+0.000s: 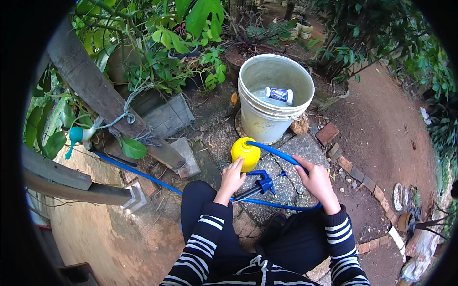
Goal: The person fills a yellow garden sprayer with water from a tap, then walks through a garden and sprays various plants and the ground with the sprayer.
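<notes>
Left hand [232,175] rests fingertips on the yellow sprayer bottle [245,153], steadying it at 12 o'clock from the knees; right hand [317,182] loosely grips the blue hose [276,152] (bucket [274,95] beyond).

- Your left hand [232,175] rests its fingertips on the rounded yellow plastic pump body [245,153], which stands upright on the stone paving just before the bucket.
- The dark blue pump lever [260,183] lies low beside it, between your hands.
- Your right hand [317,181] grips the thin blue hose [276,153], which arches from the yellow top and loops back beneath your wrist.
</notes>
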`<act>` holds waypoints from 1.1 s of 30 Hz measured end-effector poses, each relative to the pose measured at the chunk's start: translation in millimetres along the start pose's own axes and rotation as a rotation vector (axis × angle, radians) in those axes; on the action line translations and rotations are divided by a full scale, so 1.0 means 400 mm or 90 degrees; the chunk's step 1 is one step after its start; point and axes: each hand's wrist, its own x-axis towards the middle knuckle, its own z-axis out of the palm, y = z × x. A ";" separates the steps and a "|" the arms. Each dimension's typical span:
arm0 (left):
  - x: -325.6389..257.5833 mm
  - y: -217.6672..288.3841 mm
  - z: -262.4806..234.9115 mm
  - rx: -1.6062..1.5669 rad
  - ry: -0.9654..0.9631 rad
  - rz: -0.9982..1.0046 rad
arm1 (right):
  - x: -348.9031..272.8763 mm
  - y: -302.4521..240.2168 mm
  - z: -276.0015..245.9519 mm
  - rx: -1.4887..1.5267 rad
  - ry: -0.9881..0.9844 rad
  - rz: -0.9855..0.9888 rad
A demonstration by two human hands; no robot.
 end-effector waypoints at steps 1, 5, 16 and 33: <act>0.007 -0.004 0.006 -0.004 0.001 0.004 | 0.005 -0.003 0.003 -0.004 0.001 -0.001; 0.002 0.011 0.010 0.020 -0.024 -0.013 | -0.002 -0.001 -0.008 0.007 0.002 -0.002; 0.015 0.001 0.036 0.020 -0.035 -0.020 | -0.005 0.016 -0.007 -0.007 -0.010 0.008; 0.017 -0.014 0.042 -0.046 -0.049 -0.025 | -0.010 -0.012 -0.025 -0.013 -0.048 0.064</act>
